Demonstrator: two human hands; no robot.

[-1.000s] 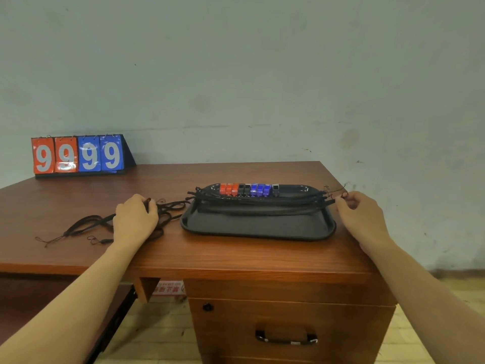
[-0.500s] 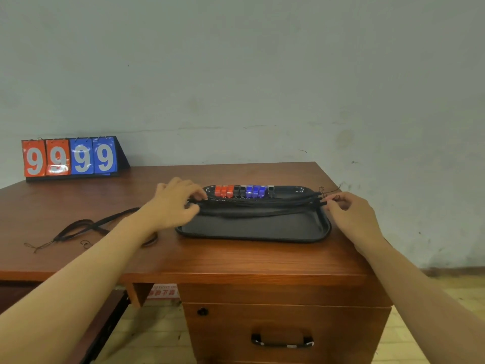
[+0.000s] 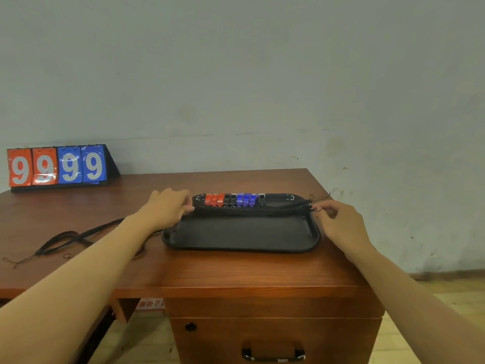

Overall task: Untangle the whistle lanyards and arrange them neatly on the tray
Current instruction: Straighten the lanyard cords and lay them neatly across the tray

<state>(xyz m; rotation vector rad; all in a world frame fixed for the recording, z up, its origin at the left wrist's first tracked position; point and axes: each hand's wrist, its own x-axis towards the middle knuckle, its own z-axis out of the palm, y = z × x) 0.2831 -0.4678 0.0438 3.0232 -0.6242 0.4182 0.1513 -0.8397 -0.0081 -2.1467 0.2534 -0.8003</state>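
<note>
1. Lanyards (image 3: 252,209) lie stretched across black tray (image 3: 241,233), just in front of the whistles (image 3: 233,200).
2. Left hand (image 3: 168,208) fingers curled on the bundle's left end.
3. Right hand (image 3: 338,222) pinches the right ends at the tray's corner.

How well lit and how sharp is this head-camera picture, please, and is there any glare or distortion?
Head view: soft, even light; faint glare on the tray rim and the scoreboard covers; the table's edges bow from the wide lens; the lanyards between the left hand and right hand blur into one dark band.
</note>
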